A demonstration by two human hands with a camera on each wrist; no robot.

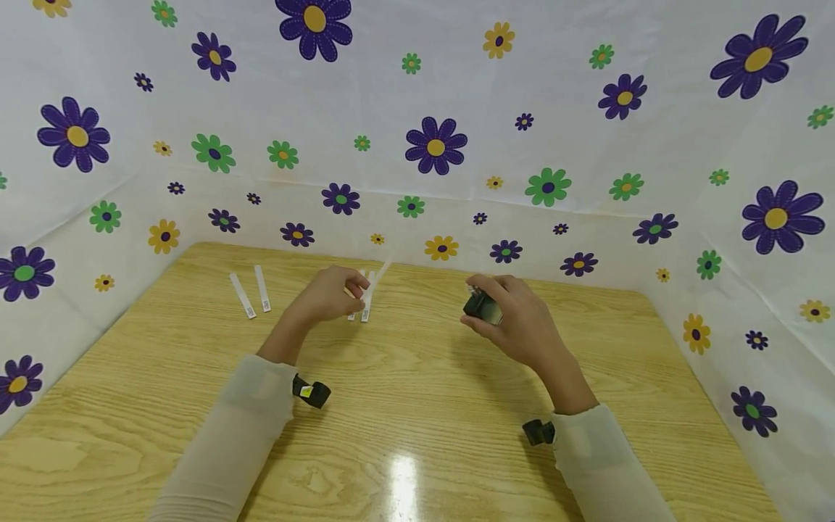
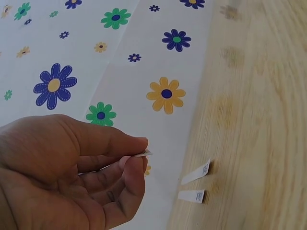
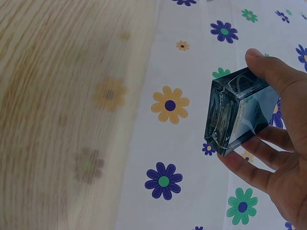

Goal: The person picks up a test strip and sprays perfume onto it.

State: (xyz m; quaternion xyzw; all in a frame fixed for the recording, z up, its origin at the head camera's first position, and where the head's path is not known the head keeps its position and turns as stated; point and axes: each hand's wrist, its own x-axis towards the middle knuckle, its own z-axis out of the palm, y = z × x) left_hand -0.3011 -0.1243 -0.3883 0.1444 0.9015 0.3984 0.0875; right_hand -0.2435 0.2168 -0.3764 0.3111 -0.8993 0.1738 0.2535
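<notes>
My left hand point(image 1: 329, 293) pinches a narrow white paper strip point(image 1: 383, 270) between thumb and fingertips, above the table. In the left wrist view only the short end of that strip point(image 2: 143, 154) pokes out from the fingers. My right hand point(image 1: 527, 322) holds a small glass perfume bottle point(image 1: 484, 307) off the table, its sprayer end pointing towards the left hand. The bottle's clear bluish glass base point(image 3: 236, 115) shows in the right wrist view, with thumb and fingers around its sides. Two more strips point(image 1: 366, 310) lie on the table below the left hand, partly hidden.
Two further white strips point(image 1: 243, 296) with small printing at one end lie on the left of the wooden table point(image 1: 417, 391). A white cloth with printed flowers point(image 1: 391, 94) stands behind the table and along both sides. Black devices point(image 1: 312, 392) sit at both wrists.
</notes>
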